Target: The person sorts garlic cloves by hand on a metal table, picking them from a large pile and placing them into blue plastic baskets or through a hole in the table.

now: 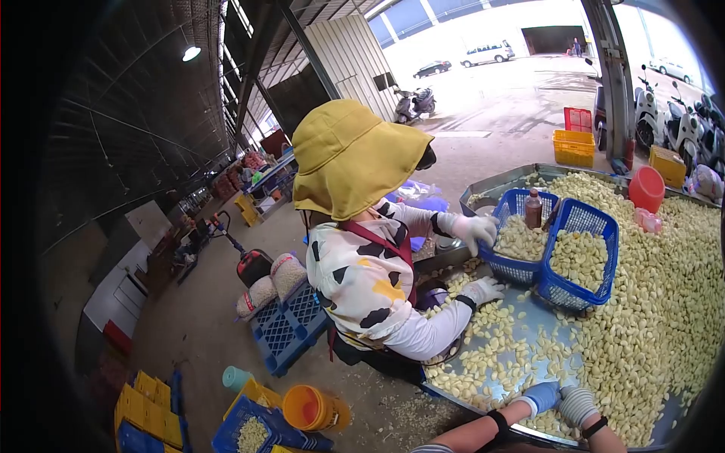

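Note:
Peeled garlic cloves (630, 340) are heaped over a metal-topped table (538, 308), thick on the right and scattered in front of me. My left hand (541, 397), in a blue glove, is at the table's near edge with its fingers curled inward. Right beside it, my right hand (578, 408) wears a pale striped glove, its fingers bent and pressed together. The two hands meet at their fingertips among the cloves. Whatever lies between the fingers is too small or hidden to make out.
A co-worker in a yellow hat (355, 151) and white gloves works at my left. Blue baskets (578, 297) of cloves stand on the table, one with a brown bottle (533, 210). A red tub (646, 189) sits farther back. An orange bucket (332, 414) stands on the floor.

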`<state>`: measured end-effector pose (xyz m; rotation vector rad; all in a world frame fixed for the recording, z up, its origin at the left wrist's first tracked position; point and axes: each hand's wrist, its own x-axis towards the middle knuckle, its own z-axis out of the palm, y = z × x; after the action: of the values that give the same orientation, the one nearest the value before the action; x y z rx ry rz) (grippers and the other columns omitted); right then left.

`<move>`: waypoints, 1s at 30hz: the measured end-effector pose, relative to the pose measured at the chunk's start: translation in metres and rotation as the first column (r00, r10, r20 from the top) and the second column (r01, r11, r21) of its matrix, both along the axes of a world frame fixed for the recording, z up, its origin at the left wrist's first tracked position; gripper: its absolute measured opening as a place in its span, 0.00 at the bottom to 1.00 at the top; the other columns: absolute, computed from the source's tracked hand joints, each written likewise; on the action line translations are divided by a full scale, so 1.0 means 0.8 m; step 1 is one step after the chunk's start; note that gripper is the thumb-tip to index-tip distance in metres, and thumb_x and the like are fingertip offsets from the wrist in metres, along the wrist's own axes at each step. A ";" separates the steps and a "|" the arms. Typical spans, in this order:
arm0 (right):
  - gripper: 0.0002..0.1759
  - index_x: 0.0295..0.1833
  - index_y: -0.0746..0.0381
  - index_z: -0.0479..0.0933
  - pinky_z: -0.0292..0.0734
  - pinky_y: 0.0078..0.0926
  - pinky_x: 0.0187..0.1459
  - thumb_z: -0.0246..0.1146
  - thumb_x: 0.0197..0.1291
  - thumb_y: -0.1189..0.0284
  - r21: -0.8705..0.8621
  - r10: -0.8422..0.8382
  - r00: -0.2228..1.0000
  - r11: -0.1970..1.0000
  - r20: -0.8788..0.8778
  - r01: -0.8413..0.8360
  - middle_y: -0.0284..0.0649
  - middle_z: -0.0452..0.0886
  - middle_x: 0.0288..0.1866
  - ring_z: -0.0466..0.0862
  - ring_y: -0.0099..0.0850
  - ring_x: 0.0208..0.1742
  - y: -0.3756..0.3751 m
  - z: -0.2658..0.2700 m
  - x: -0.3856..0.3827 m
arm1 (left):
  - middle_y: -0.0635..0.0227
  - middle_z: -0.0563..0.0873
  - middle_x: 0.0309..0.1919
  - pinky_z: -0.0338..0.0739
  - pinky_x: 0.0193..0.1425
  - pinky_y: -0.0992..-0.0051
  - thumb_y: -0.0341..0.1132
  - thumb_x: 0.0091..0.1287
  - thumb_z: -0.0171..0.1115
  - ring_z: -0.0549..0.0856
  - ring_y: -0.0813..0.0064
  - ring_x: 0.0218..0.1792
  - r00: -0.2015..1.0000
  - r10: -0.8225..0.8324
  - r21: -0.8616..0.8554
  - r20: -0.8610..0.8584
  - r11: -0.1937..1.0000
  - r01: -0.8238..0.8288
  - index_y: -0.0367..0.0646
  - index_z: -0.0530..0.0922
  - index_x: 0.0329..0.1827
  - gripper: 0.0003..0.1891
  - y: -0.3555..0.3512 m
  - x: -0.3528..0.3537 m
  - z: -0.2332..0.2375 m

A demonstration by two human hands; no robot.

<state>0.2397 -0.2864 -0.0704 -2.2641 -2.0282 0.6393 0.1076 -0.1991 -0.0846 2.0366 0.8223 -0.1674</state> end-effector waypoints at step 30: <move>0.20 0.43 0.58 0.82 0.77 0.40 0.41 0.64 0.52 0.55 -0.484 -0.224 0.974 0.857 -0.039 0.177 0.46 0.84 0.36 0.84 0.45 0.40 -0.242 0.106 0.101 | 0.71 0.81 0.21 0.70 0.21 0.77 0.40 0.62 0.61 0.78 0.79 0.18 0.975 -0.122 -0.535 -0.183 0.845 0.005 0.45 0.84 0.45 0.12 -0.003 -0.019 0.042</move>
<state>0.3206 -0.4799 0.0147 -2.5852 -1.6946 1.3242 0.0922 -0.2011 -0.0508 1.5300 0.7336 -0.5953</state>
